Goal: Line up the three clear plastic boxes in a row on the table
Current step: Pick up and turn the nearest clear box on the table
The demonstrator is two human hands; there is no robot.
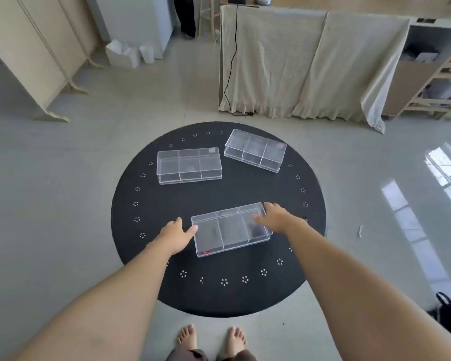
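Near box (231, 229) by surface (130, 204) front edge, skewed. Left hand (176, 234) open, fingertips touching its left end; right hand (275, 217) spread over right end. Far boxes (189, 165) (255, 150) unaligned. Next: likely square it up.

A home room: tiled floor (63, 165), cloth-draped furniture (297, 61), wooden shelving (432, 82).

three boxes on the round table (130, 212), positions given relative to the near box (231, 229). near box: on the table's front half, tilted. far-left box (189, 165): behind and to the left of it, well apart. far-right box (255, 150): behind and slightly right, near the far-left box but apart. left hand (176, 237) at the near box's left end; right hand (275, 217) over its right end.
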